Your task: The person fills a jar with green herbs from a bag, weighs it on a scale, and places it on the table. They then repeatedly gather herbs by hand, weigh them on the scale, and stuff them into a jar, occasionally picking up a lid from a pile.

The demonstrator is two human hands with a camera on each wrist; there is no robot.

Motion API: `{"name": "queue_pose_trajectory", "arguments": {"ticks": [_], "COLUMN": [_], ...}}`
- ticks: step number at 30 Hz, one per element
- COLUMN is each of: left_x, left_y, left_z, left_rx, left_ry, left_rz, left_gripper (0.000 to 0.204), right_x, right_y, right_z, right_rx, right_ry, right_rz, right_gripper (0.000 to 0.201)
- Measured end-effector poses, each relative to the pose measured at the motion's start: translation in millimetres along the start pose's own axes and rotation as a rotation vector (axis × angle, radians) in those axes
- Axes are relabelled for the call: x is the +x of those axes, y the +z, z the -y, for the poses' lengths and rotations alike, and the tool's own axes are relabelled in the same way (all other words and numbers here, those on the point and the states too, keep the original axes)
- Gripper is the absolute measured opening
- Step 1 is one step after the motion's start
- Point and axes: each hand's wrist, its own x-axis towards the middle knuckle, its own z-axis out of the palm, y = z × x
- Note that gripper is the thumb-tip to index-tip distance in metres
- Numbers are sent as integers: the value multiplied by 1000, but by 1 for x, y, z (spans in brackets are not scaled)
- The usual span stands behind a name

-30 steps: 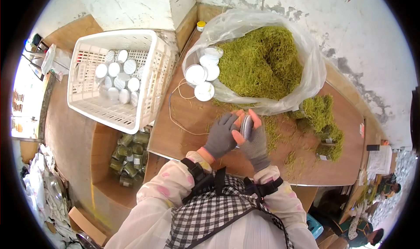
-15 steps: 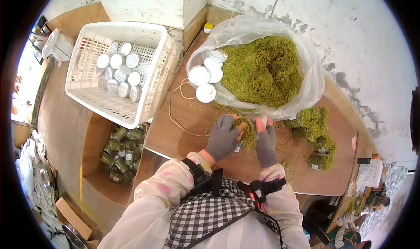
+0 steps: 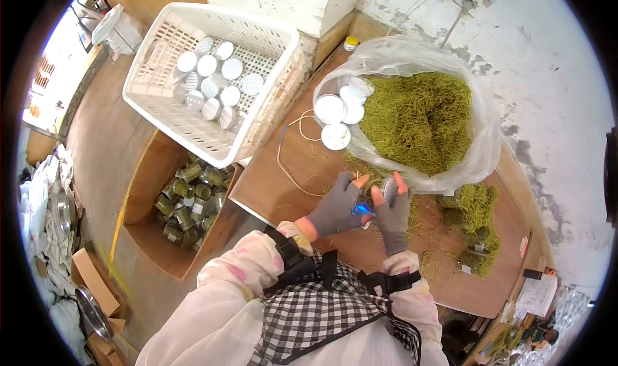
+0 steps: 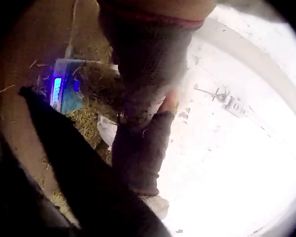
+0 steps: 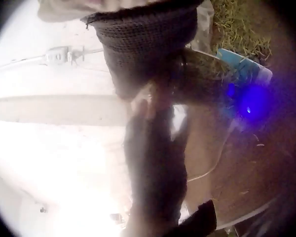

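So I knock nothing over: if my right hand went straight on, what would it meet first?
Likely the near side of the plastic bag, just past your right hand; depth is hard to judge.

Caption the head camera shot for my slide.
Gloved left hand and right hand before an open bag of green strands.

A small yellow-lidded container (image 3: pixel 351 43) is noted at the back corner of the bench (image 3: pixel 450 289), near the wall (image 3: pixel 541 63). Peeled, stained patches are observed on the wall, with a thin cable (image 3: pixel 421 7) run across it. A printed sheet (image 3: pixel 537 298) is seen at the right, with a small black object (image 3: pixel 532 274) beside it. The floor (image 3: pixel 96 153) is marked by a yellow line (image 3: pixel 118 227). At the lower left, a round metal item (image 3: pixel 94 312) and opened cardboard (image 3: pixel 95 281) are found close together.
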Motion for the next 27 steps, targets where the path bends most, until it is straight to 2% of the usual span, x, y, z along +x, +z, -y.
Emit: {"name": "queue_pose_trajectory", "arguments": {"ticks": [2,4,6,7,8,9,11,12,13,14,15,16,17,18,19,20,21,22,24,25,26,27], "left_x": [-1,6,1,6,6,8,17,21,24,26,25,23,18,17,18,17,14,6,2,-1,-7,-12], "left_y": [-2,-8,2,-5,8,8,6,7,10,15,24,38,48,38,-1,-5,-3,-8,-33,-35,-33,-33], "left_z": [6,-2,7,-4,11,12,5,1,-1,3,10,18,32,33,12,21,37,41,25,30,36,42], "left_rx": [54,46,-3,64,210,218,233,219,195,194,150,93,159,69,-319,-462,-430,-419,-591,-595,-678,-756], "left_ry": [191,114,108,40,91,75,48,-71,-186,-188,-248,-300,-209,-253,-339,-278,-257,-308,-526,-513,-569,-629], "left_rz": [-6,162,73,137,104,83,40,102,171,165,82,13,-37,11,232,243,279,245,301,336,296,249], "left_gripper": [65,43,24,18,17,17,17,18,19,19,20,22,24,28,25,19,14,15,17,17,18,19], "right_x": [1,2,5,4,3,4,10,13,11,8,6,5,5,4,6,10,12,7,-2,-3,-2,-2], "right_y": [0,1,1,-1,0,3,4,9,7,6,8,12,13,10,1,3,6,2,6,4,3,3], "right_z": [-2,-14,-5,-1,-8,-20,-49,-42,-36,-31,-28,-26,-25,-30,-27,0,-34,-22,9,24,32,34], "right_rx": [-105,-14,108,168,188,198,-55,-47,-74,-105,-100,73,233,26,-200,-264,-408,-391,-384,-468,-545,-549], "right_ry": [-95,-76,21,86,69,57,-192,-209,-177,-139,-143,-84,-20,-167,-295,-56,-347,-369,-373,-363,-355,-341], "right_rz": [2,14,106,162,165,155,78,95,109,116,114,169,201,188,177,193,78,43,-19,59,144,128], "right_gripper": [78,79,78,76,74,73,72,72,72,73,76,77,77,77,78,79,82,82,83,82,82,82]}}
